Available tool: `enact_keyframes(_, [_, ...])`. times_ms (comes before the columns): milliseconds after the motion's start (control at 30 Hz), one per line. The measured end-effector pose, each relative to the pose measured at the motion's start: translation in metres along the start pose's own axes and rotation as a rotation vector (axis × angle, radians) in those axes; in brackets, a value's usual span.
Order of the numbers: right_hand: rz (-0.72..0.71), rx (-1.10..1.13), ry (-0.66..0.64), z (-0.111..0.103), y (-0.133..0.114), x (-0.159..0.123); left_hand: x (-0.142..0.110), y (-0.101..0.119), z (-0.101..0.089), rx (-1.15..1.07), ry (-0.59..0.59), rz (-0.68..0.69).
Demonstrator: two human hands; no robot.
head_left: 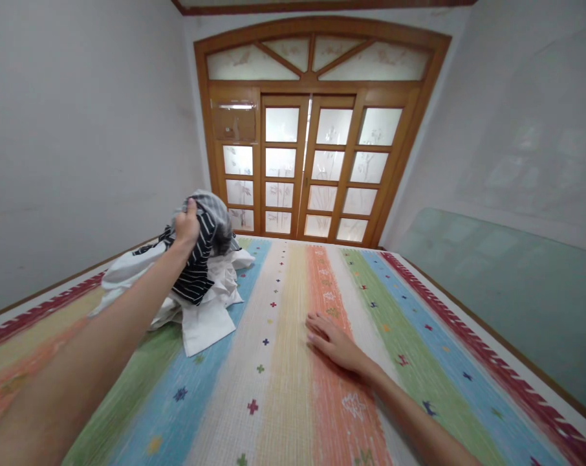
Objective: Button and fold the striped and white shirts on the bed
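At the left, my left hand [187,226] is closed around a bunched garment [218,210] in grey and black with white stripes, lifted above a heap of clothes. Its striped part [195,279] hangs down over the white clothes [215,323], which lie crumpled on the bed cover. Whether the grey and the striped cloth are one piece I cannot tell. My right hand [334,343] rests palm down on the orange band of the striped bed cover [286,375], fingers stretched out, holding nothing. My left forearm hides part of the heap.
The flat bed carries the multicoloured cover with small woven figures. A pale green panel [497,285] stands along the right side. Plain walls rise on both sides, and wooden doors [305,168] with patterned glass panes stand beyond the far edge.
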State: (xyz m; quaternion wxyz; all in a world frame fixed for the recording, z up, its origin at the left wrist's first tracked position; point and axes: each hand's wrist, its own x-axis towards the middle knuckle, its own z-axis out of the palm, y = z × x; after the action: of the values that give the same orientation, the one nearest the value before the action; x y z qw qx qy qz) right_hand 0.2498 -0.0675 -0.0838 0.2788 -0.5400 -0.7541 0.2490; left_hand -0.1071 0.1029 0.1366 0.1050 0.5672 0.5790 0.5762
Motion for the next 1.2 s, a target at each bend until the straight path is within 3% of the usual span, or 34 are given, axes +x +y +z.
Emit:
enact_keyframes(33, [0.034, 0.115, 0.021, -0.003, 0.001, 0.002, -0.009, 0.015, 0.012, -0.100, 0.014, -0.004])
enact_keyframes(100, [0.134, 0.383, 0.089, -0.011, 0.003, 0.006, -0.034, 0.043, 0.036, -0.324, -0.111, 0.097])
enact_keyframes(167, [0.240, 0.660, 0.187, -0.022, 0.007, 0.010, -0.064, 0.063, 0.058, -0.414, -0.362, 0.236])
enact_keyframes(233, [0.317, 0.874, 0.285, -0.034, 0.011, 0.010, -0.097, 0.068, 0.075, -0.409, -0.623, 0.378])
enact_keyframes(300, [0.368, 0.975, 0.356, -0.046, 0.016, 0.008, -0.132, 0.058, 0.089, -0.355, -0.862, 0.462])
enact_keyframes(400, [0.408, 0.933, 0.406, -0.059, 0.023, 0.003, -0.186, 0.028, 0.103, -0.166, -1.207, 0.603])
enact_keyframes(500, [0.357, 0.745, 0.448, -0.062, 0.021, 0.007, -0.236, 0.001, 0.113, -0.006, -1.264, 0.704])
enact_keyframes(633, [0.185, 0.421, 0.435, -0.050, -0.002, 0.034, -0.280, -0.005, 0.118, 0.155, -1.138, 0.840])
enact_keyframes(767, [-0.048, 0.059, 0.291, -0.031, -0.034, 0.071, -0.282, 0.009, 0.110, 0.227, -1.005, 0.922])
enact_keyframes(867, [-0.146, -0.187, 0.172, -0.020, -0.048, 0.090, -0.259, 0.009, 0.094, 0.253, -0.931, 0.908])
enact_keyframes(967, [-0.124, -0.269, 0.083, -0.014, -0.048, 0.102, -0.224, -0.006, 0.072, 0.340, -0.779, 0.774])
enact_keyframes(1133, [-0.069, -0.305, -0.022, -0.005, -0.038, 0.113, -0.150, -0.049, 0.039, 0.418, -0.145, 0.450])
enact_keyframes(1200, [-0.088, -0.317, -0.090, -0.001, -0.038, 0.113, -0.123, -0.064, 0.032, 0.390, -0.024, 0.286])
